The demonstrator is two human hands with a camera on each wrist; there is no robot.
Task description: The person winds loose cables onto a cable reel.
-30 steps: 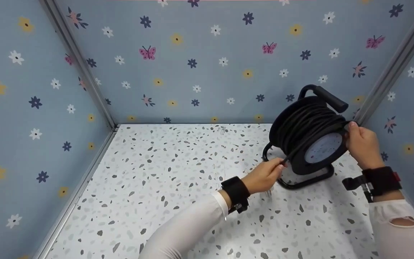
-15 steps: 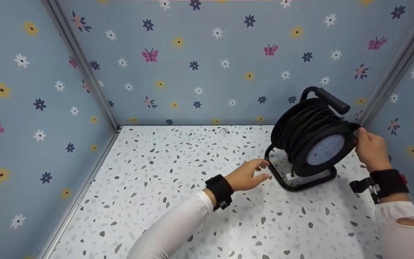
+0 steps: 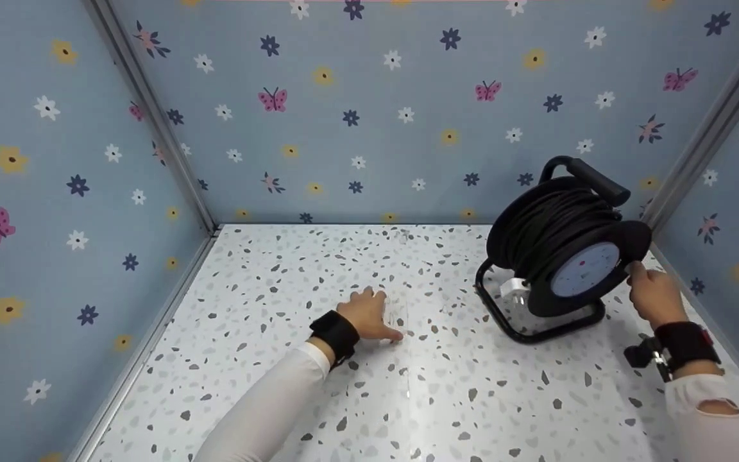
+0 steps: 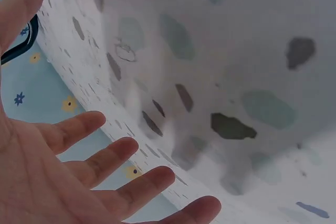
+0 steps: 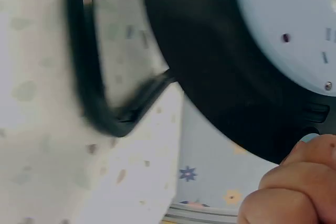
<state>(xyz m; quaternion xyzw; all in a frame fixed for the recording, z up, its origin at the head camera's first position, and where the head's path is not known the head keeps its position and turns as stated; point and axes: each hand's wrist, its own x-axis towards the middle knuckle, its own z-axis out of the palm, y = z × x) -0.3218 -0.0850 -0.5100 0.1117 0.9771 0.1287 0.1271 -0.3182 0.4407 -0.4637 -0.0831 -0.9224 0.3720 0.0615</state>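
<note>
A black cable reel [image 3: 568, 240], wound with black cable, stands on its tubular frame [image 3: 539, 335] at the right. My right hand [image 3: 657, 295] grips the edge of its front disc, beside the pale socket face [image 3: 586, 269]. In the right wrist view, curled fingers [image 5: 299, 187] sit at a hole near the disc's rim [image 5: 210, 66]; the fingertips are hidden. A white plug [image 3: 514, 288] shows at the reel's lower left. Well to the left, my left hand [image 3: 366, 316] is low over the speckled surface, fingers spread and holding nothing. Its palm [image 4: 37, 177] shows in the left wrist view.
The white speckled tabletop [image 3: 267, 385] is enclosed by blue flowered panels [image 3: 344, 141] at the back and both sides. Grey metal posts [image 3: 158, 122] stand at the corners. The reel's grip handle [image 3: 597, 181] rises near the back panel.
My left hand has let go of the cable and moved left, away from the reel. The reel's disc has turned, my right hand has moved lower with it, and the white plug has come into sight.
</note>
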